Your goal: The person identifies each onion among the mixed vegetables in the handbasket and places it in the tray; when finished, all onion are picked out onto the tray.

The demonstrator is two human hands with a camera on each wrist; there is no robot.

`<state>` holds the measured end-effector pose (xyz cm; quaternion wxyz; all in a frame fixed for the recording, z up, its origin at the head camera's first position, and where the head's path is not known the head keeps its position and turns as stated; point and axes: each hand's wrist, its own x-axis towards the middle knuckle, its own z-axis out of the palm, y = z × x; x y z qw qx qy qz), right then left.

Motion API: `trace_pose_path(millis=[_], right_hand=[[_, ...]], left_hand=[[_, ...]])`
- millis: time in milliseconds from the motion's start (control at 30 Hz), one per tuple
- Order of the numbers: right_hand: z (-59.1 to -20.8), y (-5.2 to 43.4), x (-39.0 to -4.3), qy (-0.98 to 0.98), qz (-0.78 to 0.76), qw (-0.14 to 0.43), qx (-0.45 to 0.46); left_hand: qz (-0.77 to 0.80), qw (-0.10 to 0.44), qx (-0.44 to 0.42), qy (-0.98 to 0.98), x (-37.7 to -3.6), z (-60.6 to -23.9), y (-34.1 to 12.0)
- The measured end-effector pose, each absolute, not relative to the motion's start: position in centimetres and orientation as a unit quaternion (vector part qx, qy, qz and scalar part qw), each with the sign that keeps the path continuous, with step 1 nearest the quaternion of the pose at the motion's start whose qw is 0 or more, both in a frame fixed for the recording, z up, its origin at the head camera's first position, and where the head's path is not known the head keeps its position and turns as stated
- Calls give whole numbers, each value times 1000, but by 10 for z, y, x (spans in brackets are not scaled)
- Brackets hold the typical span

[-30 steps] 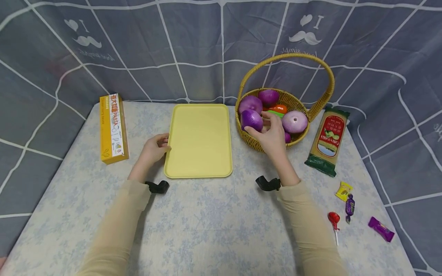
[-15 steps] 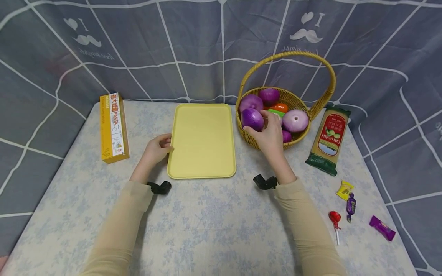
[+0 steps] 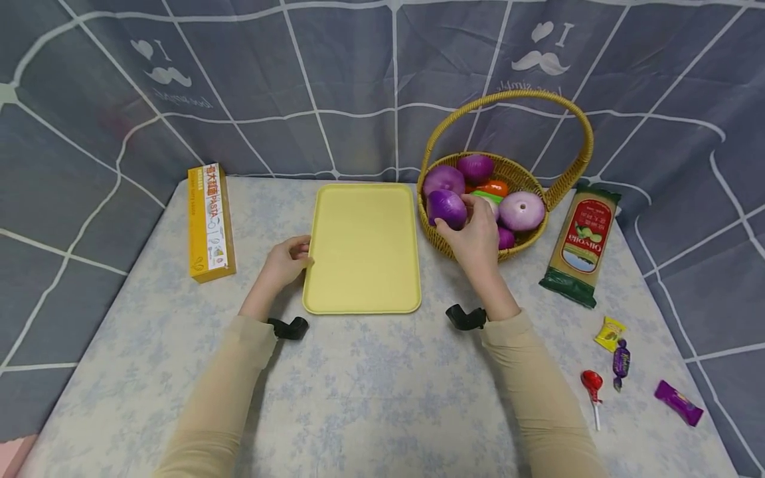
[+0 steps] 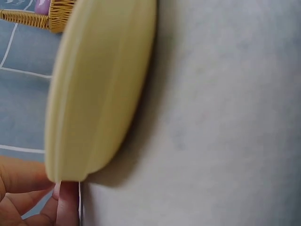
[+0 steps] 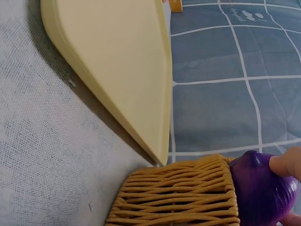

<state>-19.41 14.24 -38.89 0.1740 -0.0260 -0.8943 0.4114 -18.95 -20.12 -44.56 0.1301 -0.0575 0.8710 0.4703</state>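
A wicker basket (image 3: 442, 242) with a tall handle stands at the back right and holds several purple onions and an orange-and-green item. My right hand (image 3: 475, 229) reaches into it, thumb and fingers curled round the front-left purple onion (image 3: 445, 206); the right wrist view shows that onion (image 5: 256, 190) above the basket's wall (image 5: 174, 200) with a fingertip on it. My left hand (image 3: 289, 257) grips the left edge of the empty yellow tray (image 3: 361, 245). In the left wrist view its fingers (image 4: 66, 202) touch the tray's rim (image 4: 101, 94).
A yellow pasta box (image 3: 210, 221) lies at the left. A spaghetti packet (image 3: 582, 242) lies right of the basket. A red lollipop (image 3: 592, 385) and three wrapped sweets (image 3: 621, 362) sit at the right front. A grey patterned curtain hangs behind the table.
My right hand has closed more tightly round the front-left onion in the basket. The left hand stays on the tray's edge. The head view has shifted slightly.
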Motion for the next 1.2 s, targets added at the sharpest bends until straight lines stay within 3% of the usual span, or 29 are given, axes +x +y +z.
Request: trace_pose_path(millis=[300,633,967,1200], right_hand=[[-381,143,-191,-856,489,161,-52],[-373,123,-189,-826,554,109,-8],[-400,77,-202,-821,571,-7,17],[-421,51,-218,-822,567,-51,5]], left_hand=[[487,139,-63,860,-188,-445,-201],[491,139,-65,857,-183,-445,-200],[485,128,-73,862,-178,-449,-199],[459,115,-76,878,-182,-446,-192]])
